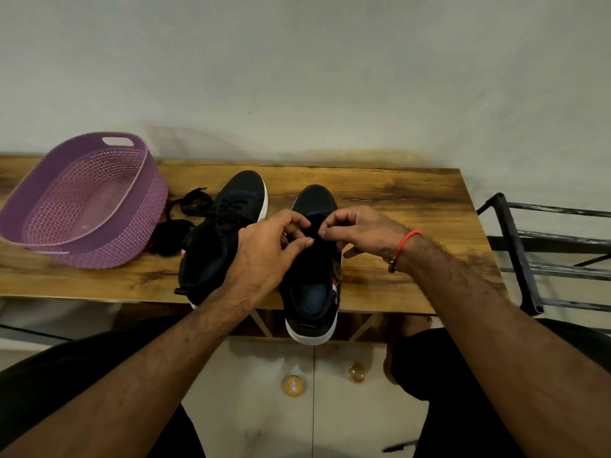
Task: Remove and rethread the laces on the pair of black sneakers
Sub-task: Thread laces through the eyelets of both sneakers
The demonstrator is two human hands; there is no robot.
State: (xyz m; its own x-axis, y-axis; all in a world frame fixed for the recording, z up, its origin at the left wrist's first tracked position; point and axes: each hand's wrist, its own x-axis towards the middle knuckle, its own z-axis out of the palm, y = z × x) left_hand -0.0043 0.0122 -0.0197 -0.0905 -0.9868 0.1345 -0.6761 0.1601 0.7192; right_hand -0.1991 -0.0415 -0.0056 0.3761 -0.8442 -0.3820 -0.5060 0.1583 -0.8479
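Observation:
Two black sneakers with white soles stand side by side on the wooden table (413,206), toes pointing away from me. The left sneaker (228,223) has black laces loosely threaded over its tongue. My left hand (267,252) and my right hand (360,233) meet over the lace area of the right sneaker (312,292). Fingers and thumb of both hands are curled in a pinch at the dark lace there; the lace itself is hard to make out against the black upper. A loose black lace (188,206) lies coiled on the table left of the sneakers.
A purple perforated plastic basket (82,200) sits tilted at the table's left end. A black metal rack (545,252) stands to the right of the table. Two small round yellowish objects (292,385) lie on the floor below. A wall rises directly behind the table.

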